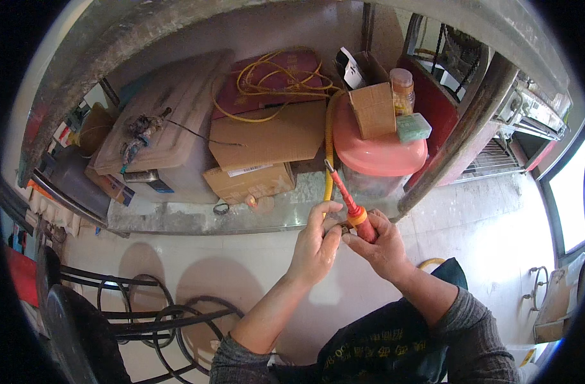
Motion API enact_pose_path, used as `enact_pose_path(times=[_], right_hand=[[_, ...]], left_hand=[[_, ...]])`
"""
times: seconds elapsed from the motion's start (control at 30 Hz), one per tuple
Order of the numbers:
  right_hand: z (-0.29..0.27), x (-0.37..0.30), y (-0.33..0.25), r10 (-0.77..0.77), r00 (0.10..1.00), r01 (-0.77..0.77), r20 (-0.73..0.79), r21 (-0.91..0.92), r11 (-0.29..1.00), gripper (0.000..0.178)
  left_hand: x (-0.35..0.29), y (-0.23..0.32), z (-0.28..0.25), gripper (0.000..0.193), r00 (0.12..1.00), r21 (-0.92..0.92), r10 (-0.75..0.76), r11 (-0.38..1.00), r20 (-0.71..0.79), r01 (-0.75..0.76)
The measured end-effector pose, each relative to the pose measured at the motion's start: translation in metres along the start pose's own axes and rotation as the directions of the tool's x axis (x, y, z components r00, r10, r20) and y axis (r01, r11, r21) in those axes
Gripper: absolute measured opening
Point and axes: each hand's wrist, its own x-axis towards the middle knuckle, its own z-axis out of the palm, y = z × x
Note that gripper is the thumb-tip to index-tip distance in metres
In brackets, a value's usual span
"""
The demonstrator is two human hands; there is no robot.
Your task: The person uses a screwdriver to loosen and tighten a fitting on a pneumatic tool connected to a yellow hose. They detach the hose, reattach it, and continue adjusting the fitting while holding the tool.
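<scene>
One fisheye view from the head, aimed downward

The left camera of a head-worn pair looks forward and down from above the person's forearms (270, 313), which enter from the lower edge. The left hand (315, 246) and right hand (384, 246) sit near, just below and right of the middle; the low shelf (264, 219) lies beyond, with pale floor (504, 224) around. Straight edges bow toward the round, black-cornered rim.

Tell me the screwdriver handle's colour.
The screwdriver handle is red, with an orange-yellow collar at its front; seen best in the head view.
</scene>
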Motion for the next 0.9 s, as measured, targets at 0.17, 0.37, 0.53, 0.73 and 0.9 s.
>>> enact_pose_path(times=[0.17,0.37,0.53,0.73,0.9], right_hand=[[0.002,0.001,0.005,0.145,0.989,-0.137,-0.021,0.223,0.965,0.023],[0.008,-0.006,-0.001,0.106,0.994,-0.102,-0.009,0.199,0.975,0.025],[0.016,-0.010,-0.006,0.098,0.995,-0.093,-0.019,0.192,0.977,0.025],[0.020,-0.009,0.003,-0.007,0.999,0.011,-0.041,0.098,0.995,0.023],[0.025,-0.008,0.006,0.049,0.997,-0.030,-0.057,0.295,0.955,0.024]], left_hand=[[-0.001,-0.006,0.006,0.039,0.999,-0.097,0.015,0.995,-0.041,-0.019],[0.010,-0.011,0.003,0.083,0.983,-0.355,-0.062,0.935,-0.174,-0.004],[0.010,-0.013,0.008,0.083,0.985,-0.392,-0.041,0.920,-0.168,-0.028],[0.012,-0.020,0.014,0.090,0.989,-0.192,-0.001,0.981,-0.146,-0.028],[0.008,-0.024,0.019,0.074,0.984,-0.083,0.108,0.989,-0.145,-0.121]])
